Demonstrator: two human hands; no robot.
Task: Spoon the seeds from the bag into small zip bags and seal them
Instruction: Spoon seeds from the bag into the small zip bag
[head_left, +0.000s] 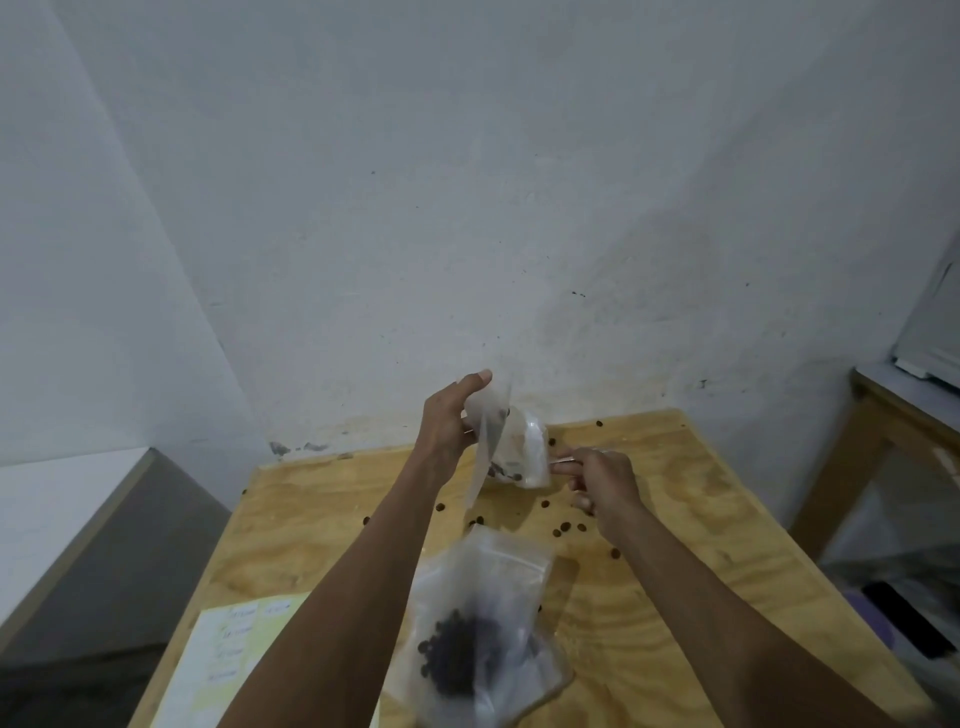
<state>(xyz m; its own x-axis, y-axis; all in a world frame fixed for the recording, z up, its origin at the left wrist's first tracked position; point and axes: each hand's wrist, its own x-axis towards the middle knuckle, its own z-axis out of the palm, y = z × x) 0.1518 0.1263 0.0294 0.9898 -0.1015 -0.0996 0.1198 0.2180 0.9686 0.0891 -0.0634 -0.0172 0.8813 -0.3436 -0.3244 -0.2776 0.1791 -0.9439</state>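
Head view, frame centre: left hand (445, 421) pinches the small zip bag (511, 447) upright above the wooden table (675, 561). Right hand (602, 480) closed on a thin spoon handle (563, 459) at its side. Seed bag (483, 639) lies lower centre; loose seeds (563, 530) scattered between.

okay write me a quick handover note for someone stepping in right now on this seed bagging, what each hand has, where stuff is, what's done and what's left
Left hand: holds a small zip bag up above the far part of the table, a few seeds in it.
Right hand: closed on a thin spoon handle, pointing into that bag.
Big seed bag: lies near the table's front edge, between the forearms, a dark heap of seeds still inside.
Loose seeds: scattered on the table.
Label sheet: front left corner.
Done: filling has begun; no sealed small bag is visible.
Left: finish filling, seal, repeat, gather the spilled seeds.
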